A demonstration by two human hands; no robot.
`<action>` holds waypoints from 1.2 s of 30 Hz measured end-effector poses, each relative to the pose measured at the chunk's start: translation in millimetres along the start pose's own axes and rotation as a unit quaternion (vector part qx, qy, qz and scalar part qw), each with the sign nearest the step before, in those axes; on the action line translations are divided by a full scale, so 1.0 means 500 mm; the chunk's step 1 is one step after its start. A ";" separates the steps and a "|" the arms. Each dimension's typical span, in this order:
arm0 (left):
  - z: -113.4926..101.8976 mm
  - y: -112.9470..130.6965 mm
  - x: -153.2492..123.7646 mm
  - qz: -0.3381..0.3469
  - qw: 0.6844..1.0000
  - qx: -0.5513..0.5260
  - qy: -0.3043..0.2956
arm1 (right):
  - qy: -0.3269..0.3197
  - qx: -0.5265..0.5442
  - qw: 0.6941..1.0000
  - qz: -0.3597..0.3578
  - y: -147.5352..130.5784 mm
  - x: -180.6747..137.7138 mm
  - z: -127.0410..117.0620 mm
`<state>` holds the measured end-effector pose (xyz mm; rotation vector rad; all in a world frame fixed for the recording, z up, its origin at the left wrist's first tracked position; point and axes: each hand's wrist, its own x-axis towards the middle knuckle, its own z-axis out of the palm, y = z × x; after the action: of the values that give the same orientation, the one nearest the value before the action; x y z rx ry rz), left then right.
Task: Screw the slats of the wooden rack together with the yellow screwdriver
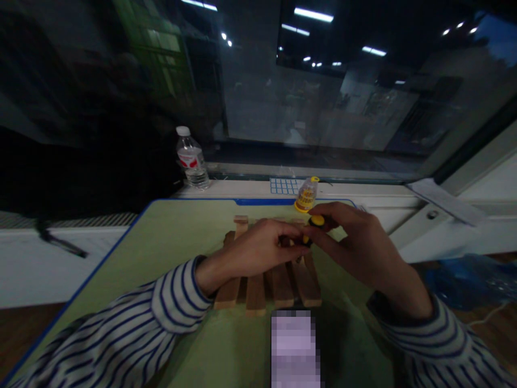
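A small wooden slatted rack [278, 283] lies on the green table [181, 242] in front of me. My right hand [355, 242] is closed around a yellow-and-black screwdriver [314, 226], held upright over the rack's far right part. My left hand [256, 250] rests over the rack with its fingers pinched near the screwdriver's lower end; what it pinches is too small to make out. Both forearms wear striped sleeves.
A small clear jar with a yellow lid [307, 195] stands at the table's far edge. A water bottle [191, 159] stands on the white sill at back left by the dark window. A blurred phone [293, 345] lies near me.
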<state>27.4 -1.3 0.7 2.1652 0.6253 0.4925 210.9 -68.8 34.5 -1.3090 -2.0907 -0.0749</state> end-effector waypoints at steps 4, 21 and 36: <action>-0.002 0.003 -0.001 0.014 1.000 -0.015 0.008 | 0.001 0.002 1.000 -0.001 0.001 -0.002 0.002; 0.000 -0.003 -0.001 -0.009 0.999 0.027 -0.016 | -0.049 0.051 0.997 -0.020 0.003 -0.009 -0.022; 0.004 -0.004 0.001 0.004 1.000 -0.026 -0.001 | -0.021 0.027 0.999 -0.019 0.006 -0.003 -0.012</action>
<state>28.3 -0.9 -1.9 2.1200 0.5965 0.5042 217.0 -70.8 37.3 -1.2488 -2.1381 -0.0078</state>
